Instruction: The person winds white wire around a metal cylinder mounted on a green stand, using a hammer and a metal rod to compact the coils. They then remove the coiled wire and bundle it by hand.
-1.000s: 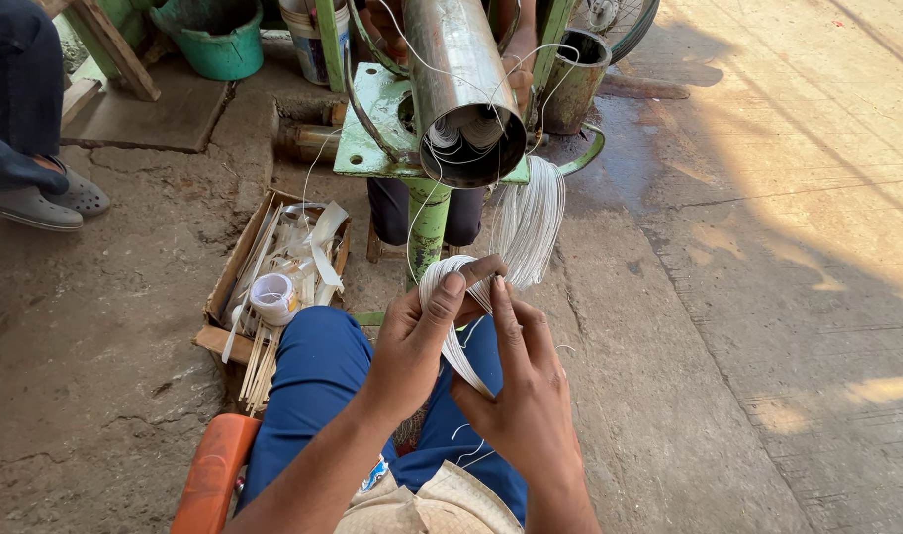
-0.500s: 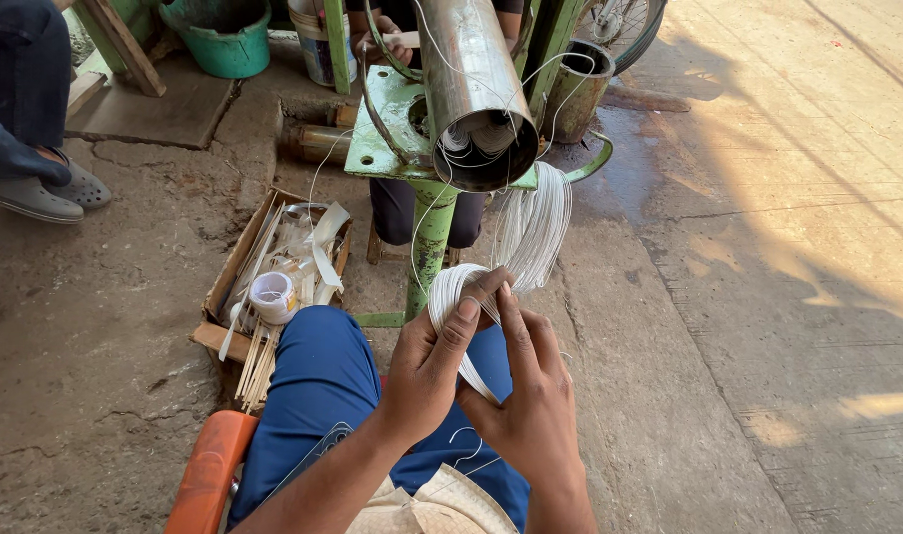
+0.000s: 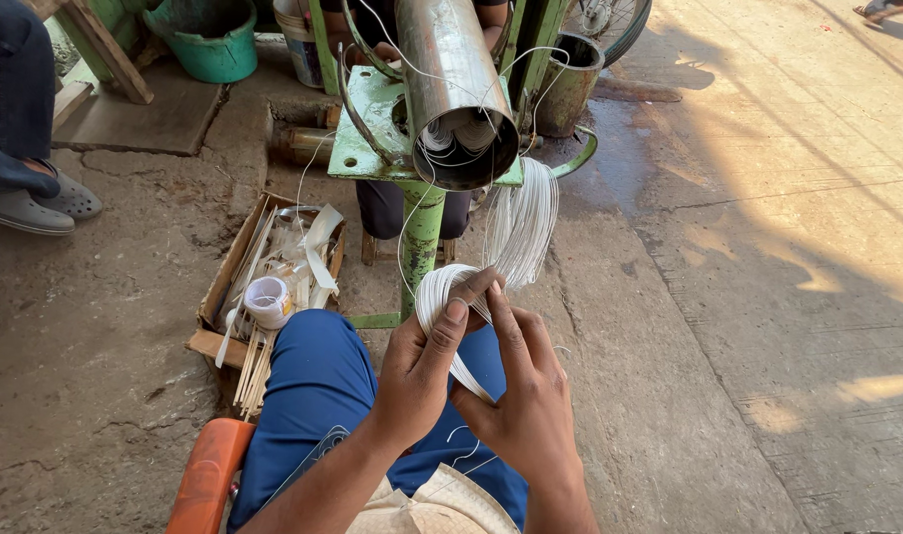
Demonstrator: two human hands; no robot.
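Note:
My left hand [image 3: 422,381] and my right hand [image 3: 523,396] both grip a small coil of thin white wire [image 3: 440,292] in front of my blue-trousered lap. The left thumb presses along the coil's side and the right fingers pinch it from the right. Wire strands run up from the coil to a shiny metal tube [image 3: 456,94] mounted on a green metal stand [image 3: 422,232]. A bigger bundle of white wire loops [image 3: 526,222] hangs from the stand just beyond my hands.
A cardboard box [image 3: 219,297] with white strips, thin sticks and a tape roll [image 3: 269,300] lies left of my knee. An orange seat edge [image 3: 204,480] is lower left. Another person's sandalled feet [image 3: 36,203] rest at far left. Green bucket [image 3: 212,44] and metal can [image 3: 568,84] stand behind.
The view has tilted slightly, and my hands have turned the small coil a little, the left thumb sliding up along it. The stand and hanging bundle stay put.

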